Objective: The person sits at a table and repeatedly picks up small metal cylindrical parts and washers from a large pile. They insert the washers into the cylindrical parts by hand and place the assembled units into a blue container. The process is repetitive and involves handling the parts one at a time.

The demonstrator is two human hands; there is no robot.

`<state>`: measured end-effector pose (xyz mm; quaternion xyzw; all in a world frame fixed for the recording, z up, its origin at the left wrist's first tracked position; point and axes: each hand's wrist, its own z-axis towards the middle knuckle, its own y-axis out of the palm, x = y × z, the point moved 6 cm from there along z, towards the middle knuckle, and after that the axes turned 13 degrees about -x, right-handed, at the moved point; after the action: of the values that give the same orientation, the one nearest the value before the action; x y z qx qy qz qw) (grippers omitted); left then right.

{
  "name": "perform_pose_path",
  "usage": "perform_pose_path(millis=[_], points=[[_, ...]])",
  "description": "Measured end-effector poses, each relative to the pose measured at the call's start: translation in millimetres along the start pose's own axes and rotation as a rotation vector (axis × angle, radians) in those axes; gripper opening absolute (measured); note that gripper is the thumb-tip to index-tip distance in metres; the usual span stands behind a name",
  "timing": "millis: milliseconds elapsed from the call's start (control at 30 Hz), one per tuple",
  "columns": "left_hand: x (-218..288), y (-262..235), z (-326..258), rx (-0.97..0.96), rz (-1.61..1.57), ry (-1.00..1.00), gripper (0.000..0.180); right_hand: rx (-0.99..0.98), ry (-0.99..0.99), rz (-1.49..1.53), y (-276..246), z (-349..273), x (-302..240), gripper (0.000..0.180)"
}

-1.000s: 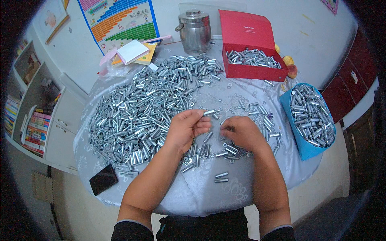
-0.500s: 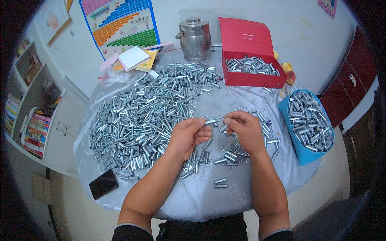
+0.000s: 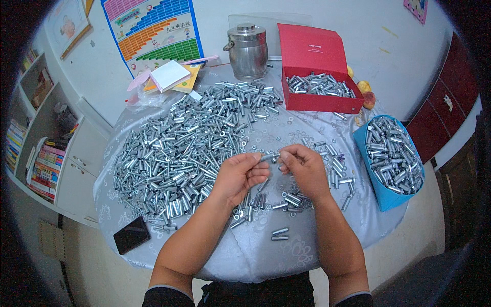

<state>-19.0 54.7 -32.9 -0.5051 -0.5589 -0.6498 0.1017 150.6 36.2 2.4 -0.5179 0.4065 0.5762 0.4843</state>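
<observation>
The left hand (image 3: 239, 174) and right hand (image 3: 303, 166) meet above the counter (image 3: 307, 256), pinching one small metal sleeve (image 3: 268, 157) between them, perhaps fitting a washer. A sleeve pile (image 3: 179, 148) lies left; a red box (image 3: 319, 84) far, a blue box (image 3: 391, 158) right.

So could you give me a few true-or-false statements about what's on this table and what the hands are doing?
1. Both hands hold one small silver metal tube between them, left hand and right hand. True.
2. The open red cardboard box is empty. False: it holds metal tubes.
3. A black phone lies near the table's front left edge. True.
4. The blue container sits on the person's left. False: it is on the right, full of tubes.
5. A steel lidded pot stands at the back. True.
</observation>
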Motion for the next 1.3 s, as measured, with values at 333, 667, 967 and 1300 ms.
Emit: perform_pose_path(millis=[333,667,967,1300], points=[[8.3,15.1,-4.1,0.025,0.124,0.03,0.023,0.063,-0.03,-0.171,-0.2,-3.5,-10.9,0.013],[15.2,6.1,-3.1,0.049,0.059,0.091,0.027,-0.038,-0.001,-0.345,0.7,-1.6,-4.5,0.016],[16.9,-3.7,-3.5,0.075,0.027,0.123,0.023,-0.574,-0.082,-0.866,28.9,-9.0,15.3,0.016],[15.1,-3.2,-1.7,0.094,0.038,0.102,0.024,-0.792,0.003,-0.873,49.3,-20.5,10.9,0.021]])
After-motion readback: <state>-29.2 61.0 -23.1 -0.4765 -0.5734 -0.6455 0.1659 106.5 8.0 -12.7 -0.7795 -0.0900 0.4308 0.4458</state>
